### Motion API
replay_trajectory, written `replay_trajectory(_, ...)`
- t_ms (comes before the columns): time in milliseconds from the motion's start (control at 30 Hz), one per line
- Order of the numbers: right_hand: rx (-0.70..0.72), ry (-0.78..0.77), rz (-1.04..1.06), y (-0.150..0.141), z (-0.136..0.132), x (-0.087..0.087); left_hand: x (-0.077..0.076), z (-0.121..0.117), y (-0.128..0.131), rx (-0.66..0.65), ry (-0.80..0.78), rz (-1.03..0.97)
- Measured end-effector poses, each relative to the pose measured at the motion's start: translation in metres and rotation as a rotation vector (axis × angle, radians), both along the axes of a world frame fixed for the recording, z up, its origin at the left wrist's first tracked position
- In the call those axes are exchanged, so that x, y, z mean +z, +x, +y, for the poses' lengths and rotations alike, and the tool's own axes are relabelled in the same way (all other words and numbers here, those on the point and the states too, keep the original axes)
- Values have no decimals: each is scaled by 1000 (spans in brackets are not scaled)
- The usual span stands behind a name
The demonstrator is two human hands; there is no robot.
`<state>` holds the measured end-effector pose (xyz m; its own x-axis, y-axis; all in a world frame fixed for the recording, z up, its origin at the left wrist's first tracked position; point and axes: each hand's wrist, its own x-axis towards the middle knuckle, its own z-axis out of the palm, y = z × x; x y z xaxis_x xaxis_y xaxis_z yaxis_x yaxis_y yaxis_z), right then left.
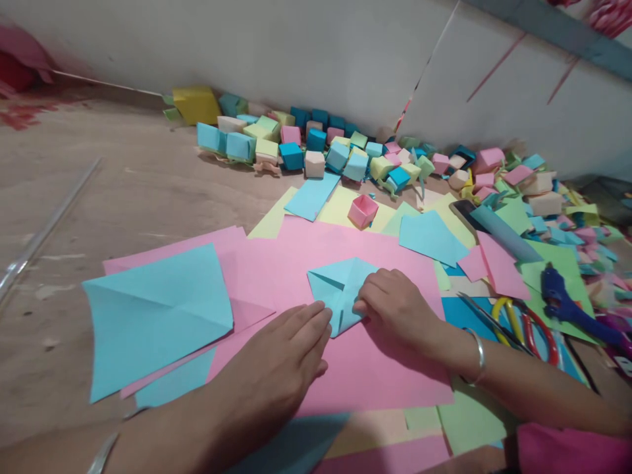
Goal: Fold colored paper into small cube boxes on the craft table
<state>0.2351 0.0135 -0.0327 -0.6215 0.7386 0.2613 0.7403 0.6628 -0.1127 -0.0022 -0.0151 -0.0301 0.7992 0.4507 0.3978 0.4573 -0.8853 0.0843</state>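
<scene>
A plain whitish wall [306,52] rises behind a worn, brownish floor [123,191]; a pale panel [533,112] with reddish streaks leans on the right.

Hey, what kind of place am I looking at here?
Probably a home paper-craft corner on the floor: a row of folded paper boxes along the wall, loose coloured sheets, scissors and a glue gun.

Both hands flat, left [281,355] and right [395,306] (fingers extended).

Bare floor [99,191] left; paper boxes [345,155] crowd ahead.
</scene>
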Motion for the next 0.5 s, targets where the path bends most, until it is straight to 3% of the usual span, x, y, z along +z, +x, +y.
replay_trajectory(233,99,-47,-55,0,2,5,-1,-1,-2,16,-41,-8)
replay_trajectory(500,66,114,-106,-3,5,4,-3,0,-4,-7,-12,-30)
